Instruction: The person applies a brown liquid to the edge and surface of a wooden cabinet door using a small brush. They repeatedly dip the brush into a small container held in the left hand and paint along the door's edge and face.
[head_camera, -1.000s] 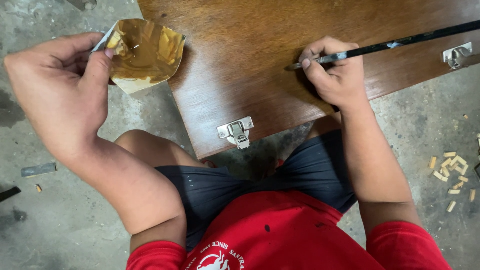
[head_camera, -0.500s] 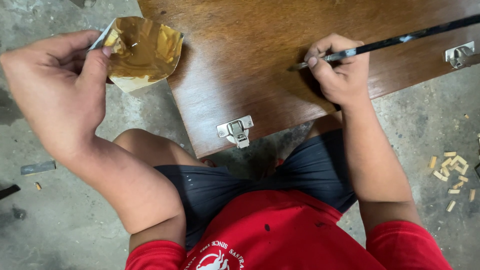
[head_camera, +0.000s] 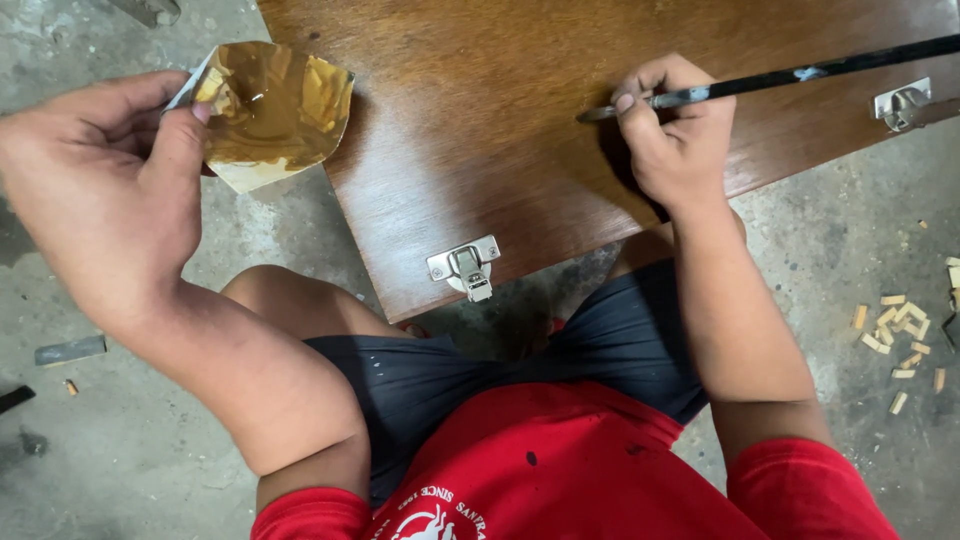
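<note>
Dark brown varnished wooden panel (head_camera: 480, 130) lies under right hand, silver metal hinge (head_camera: 463, 266) on its near edge. Left hand (head_camera: 110, 190) pinches cut-open container of glossy amber liquid (head_camera: 270, 105) by rim, beside panel's corner. Right hand (head_camera: 675, 130) grips long thin black-handled brush (head_camera: 800, 73), tip touching panel surface.

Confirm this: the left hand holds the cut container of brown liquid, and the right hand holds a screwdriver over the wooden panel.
Not quite. The right hand holds a long black brush, not a screwdriver, as the head view shows. The left hand does hold the cut container, beside the wooden panel.
</note>
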